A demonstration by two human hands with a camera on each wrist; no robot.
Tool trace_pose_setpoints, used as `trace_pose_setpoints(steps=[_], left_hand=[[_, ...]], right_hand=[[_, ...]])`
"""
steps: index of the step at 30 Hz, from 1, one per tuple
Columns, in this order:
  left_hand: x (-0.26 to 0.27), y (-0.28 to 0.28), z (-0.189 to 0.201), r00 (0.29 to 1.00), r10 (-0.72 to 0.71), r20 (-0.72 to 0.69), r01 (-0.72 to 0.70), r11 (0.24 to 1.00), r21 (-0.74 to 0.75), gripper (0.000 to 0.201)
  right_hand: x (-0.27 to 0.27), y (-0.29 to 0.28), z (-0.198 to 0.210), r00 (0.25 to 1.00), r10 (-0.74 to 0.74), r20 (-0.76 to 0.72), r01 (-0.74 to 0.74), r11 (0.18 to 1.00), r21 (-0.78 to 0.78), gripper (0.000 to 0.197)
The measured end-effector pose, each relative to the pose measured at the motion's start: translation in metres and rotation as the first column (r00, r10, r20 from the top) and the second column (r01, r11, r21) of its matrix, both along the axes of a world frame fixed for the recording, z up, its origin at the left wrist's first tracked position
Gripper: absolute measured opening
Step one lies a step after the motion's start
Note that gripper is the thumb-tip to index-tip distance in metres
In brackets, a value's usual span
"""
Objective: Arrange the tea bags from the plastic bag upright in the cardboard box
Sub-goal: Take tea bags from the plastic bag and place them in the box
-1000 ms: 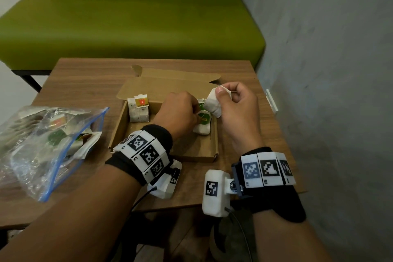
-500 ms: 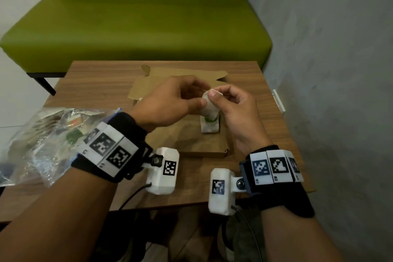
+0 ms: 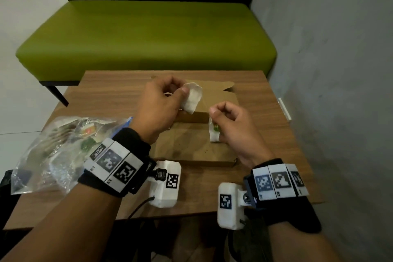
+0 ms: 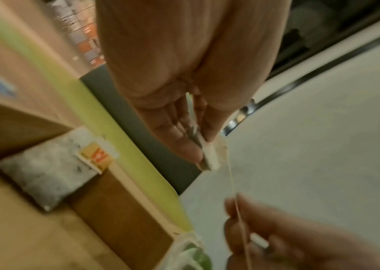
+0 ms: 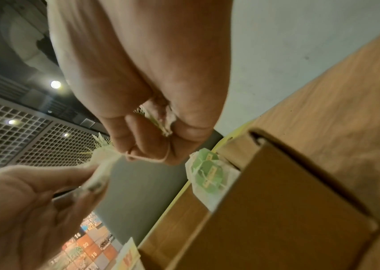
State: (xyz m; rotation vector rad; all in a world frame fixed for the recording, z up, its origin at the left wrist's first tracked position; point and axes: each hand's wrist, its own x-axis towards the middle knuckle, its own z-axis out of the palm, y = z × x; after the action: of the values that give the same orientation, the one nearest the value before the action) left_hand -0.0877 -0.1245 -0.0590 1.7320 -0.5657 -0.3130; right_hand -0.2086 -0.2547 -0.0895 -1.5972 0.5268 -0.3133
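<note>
Above the open cardboard box (image 3: 197,162), my left hand (image 3: 180,93) pinches a white tea bag (image 3: 191,100) by its top. My right hand (image 3: 214,110) is a little to the right and pinches that bag's tag (image 5: 161,124), with the string (image 4: 233,182) stretched between the two hands. In the box a tea bag with a green tag (image 3: 214,134) stands at the right wall, partly hidden by my right hand. Another with an orange tag (image 4: 45,173) leans at the back left. The clear plastic bag (image 3: 59,151) with more tea bags lies left of the box.
The box sits on a small wooden table (image 3: 106,100), with its lid (image 3: 217,91) folded flat behind it. A green bench (image 3: 148,36) stands beyond the table and a grey wall (image 3: 329,70) runs close along the right.
Both hands have lifted off the box floor. The white tea bag has passed from my right hand to my left, and the hands have drawn apart, pulling its string taut.
</note>
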Motion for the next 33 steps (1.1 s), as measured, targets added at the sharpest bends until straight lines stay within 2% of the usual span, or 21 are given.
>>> trace_pose_setpoints(steps=[3, 6, 8, 11, 14, 18, 22, 24, 27, 33], left_hand=[[0.003, 0.002, -0.004, 0.981, 0.0, 0.192, -0.024, 0.992, 0.121, 0.004], [0.003, 0.004, -0.005, 0.968, 0.028, 0.249, -0.076, 0.98, 0.187, 0.006], [0.003, 0.003, -0.005, 0.966, 0.04, 0.255, -0.086, 0.982, 0.169, 0.01], [-0.001, 0.001, 0.0, 0.966, 0.041, 0.254, -0.077, 0.988, 0.135, 0.01], [-0.004, -0.001, 0.005, 0.976, -0.016, 0.215, -0.006, 0.995, 0.101, 0.007], [-0.012, -0.001, 0.003, 0.957, -0.109, 0.267, 0.077, 0.989, 0.127, 0.019], [-0.011, -0.001, 0.001, 0.935, -0.169, 0.311, 0.107, 0.973, 0.207, 0.004], [-0.007, -0.002, -0.001, 0.926, -0.124, 0.356, 0.053, 0.977, 0.205, 0.013], [-0.006, -0.004, -0.003, 0.929, -0.004, 0.371, -0.067, 0.981, 0.179, 0.016], [-0.005, -0.003, 0.0, 0.941, 0.153, 0.302, -0.186, 0.979, 0.083, 0.014]], right_hand=[[0.002, -0.001, 0.002, 0.999, 0.002, 0.04, -0.005, 0.996, 0.084, 0.01], [0.002, -0.002, 0.001, 0.998, -0.014, 0.055, 0.006, 0.991, 0.136, 0.013], [0.003, 0.0, 0.001, 1.0, -0.008, 0.015, 0.007, 0.997, 0.073, 0.011], [0.006, 0.009, 0.0, 0.999, 0.031, -0.014, -0.032, 0.998, -0.063, 0.021], [0.012, 0.017, -0.002, 0.999, 0.041, 0.029, -0.039, 0.997, -0.066, 0.025], [0.015, 0.017, -0.003, 0.992, -0.018, 0.126, 0.034, 0.992, -0.124, 0.02], [0.013, 0.016, -0.004, 0.992, -0.034, 0.125, 0.057, 0.981, -0.187, 0.02], [0.013, 0.017, -0.004, 0.993, -0.029, 0.119, 0.054, 0.975, -0.215, 0.018], [0.014, 0.018, -0.005, 0.993, -0.022, 0.114, 0.046, 0.976, -0.213, 0.02], [0.012, 0.02, 0.001, 0.993, -0.003, 0.121, 0.029, 0.977, -0.213, 0.022]])
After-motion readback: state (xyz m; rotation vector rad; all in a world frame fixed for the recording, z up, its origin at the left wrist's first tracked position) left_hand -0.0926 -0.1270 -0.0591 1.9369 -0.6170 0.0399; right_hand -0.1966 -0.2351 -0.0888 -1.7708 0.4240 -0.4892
